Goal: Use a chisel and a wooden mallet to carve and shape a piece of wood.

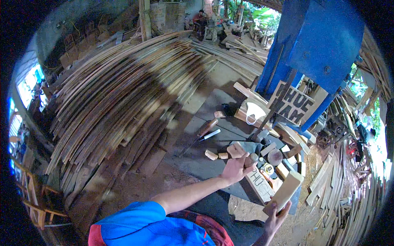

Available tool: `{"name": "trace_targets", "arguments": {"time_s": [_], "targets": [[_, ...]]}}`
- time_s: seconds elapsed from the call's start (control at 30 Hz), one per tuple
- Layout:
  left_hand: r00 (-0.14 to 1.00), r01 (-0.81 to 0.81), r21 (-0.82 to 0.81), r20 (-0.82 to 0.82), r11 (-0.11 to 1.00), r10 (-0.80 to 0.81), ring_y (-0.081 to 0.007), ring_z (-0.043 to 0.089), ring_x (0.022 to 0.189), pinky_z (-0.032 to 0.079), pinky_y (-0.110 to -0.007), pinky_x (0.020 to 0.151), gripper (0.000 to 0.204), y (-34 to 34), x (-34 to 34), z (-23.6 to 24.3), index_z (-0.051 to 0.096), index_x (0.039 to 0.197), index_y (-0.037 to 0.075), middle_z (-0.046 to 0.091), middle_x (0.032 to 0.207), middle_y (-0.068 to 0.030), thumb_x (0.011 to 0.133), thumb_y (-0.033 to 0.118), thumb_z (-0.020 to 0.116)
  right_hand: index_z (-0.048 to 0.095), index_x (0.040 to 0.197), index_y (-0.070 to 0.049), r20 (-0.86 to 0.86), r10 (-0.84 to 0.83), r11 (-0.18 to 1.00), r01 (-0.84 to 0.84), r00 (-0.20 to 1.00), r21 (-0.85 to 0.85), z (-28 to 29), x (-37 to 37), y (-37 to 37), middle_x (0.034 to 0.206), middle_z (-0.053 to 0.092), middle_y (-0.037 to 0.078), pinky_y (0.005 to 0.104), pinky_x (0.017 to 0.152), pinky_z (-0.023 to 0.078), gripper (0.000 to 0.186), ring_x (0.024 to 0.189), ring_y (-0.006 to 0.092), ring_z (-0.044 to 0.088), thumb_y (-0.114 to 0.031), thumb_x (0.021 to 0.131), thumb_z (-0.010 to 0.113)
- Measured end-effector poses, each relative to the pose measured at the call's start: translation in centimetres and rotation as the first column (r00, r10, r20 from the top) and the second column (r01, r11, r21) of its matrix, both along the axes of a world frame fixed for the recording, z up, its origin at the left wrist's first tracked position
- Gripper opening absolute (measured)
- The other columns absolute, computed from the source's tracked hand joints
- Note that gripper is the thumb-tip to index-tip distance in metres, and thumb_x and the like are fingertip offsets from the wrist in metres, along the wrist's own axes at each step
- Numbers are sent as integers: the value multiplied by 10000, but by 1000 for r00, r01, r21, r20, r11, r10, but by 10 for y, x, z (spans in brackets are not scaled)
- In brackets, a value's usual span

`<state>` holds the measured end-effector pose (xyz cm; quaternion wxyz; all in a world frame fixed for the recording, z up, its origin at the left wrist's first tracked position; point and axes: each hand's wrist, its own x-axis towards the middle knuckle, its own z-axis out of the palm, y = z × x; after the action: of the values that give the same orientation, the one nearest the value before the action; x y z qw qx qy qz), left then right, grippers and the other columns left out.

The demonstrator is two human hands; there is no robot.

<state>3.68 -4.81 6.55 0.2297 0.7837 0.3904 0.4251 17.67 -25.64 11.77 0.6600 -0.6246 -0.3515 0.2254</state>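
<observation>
My left hand [235, 170] is closed around a tool with a rounded, brownish end [251, 159]; the rest of the tool is hidden by the fingers and the viewing angle. Under it and to the right lies a pale wooden block [257, 184] with hand-drawn letters. My right hand [277, 216] grips the lower end of a thick, pale wooden block [288, 189], which it holds tilted up, nearer me than the lettered block. Beyond these two blocks are a tape roll [267, 169], a round wooden disc [275, 156] and several offcuts.
A long-handled wooden tool [207, 128] and a white marker [210, 135] lie left of the offcuts. Farther back are a white face mask [255, 112], a lettered board [290, 102] and a blue machine [316, 45]. Long timbers [123, 102] cover the left; a person [200, 20] sits far off.
</observation>
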Motion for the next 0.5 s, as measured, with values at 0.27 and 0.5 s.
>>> {"name": "trace_targets", "arguments": {"time_s": [0.27, 0.5], "targets": [[998, 37, 22, -60, 999, -36, -359, 681, 681, 545, -441, 586, 663, -7, -3, 5, 495, 1262, -59, 667, 743, -201, 884, 466, 639, 398, 1392, -33, 348, -193, 978, 151, 917, 145, 98, 14, 5, 1001, 613, 150, 329, 773, 493, 617, 886, 194, 592, -270, 899, 684], [999, -17, 71, -35, 997, 19, -358, 681, 680, 542, -443, 582, 605, -10, 0, 8, 492, 1237, -17, 665, 736, -182, 885, 450, 644, 575, 1083, -1, 747, 99, 995, -61, 657, -78, 100, -8, 57, 1008, 648, 179, 364, 713, 507, 293, 846, 249, 644, -182, 879, 682]]}}
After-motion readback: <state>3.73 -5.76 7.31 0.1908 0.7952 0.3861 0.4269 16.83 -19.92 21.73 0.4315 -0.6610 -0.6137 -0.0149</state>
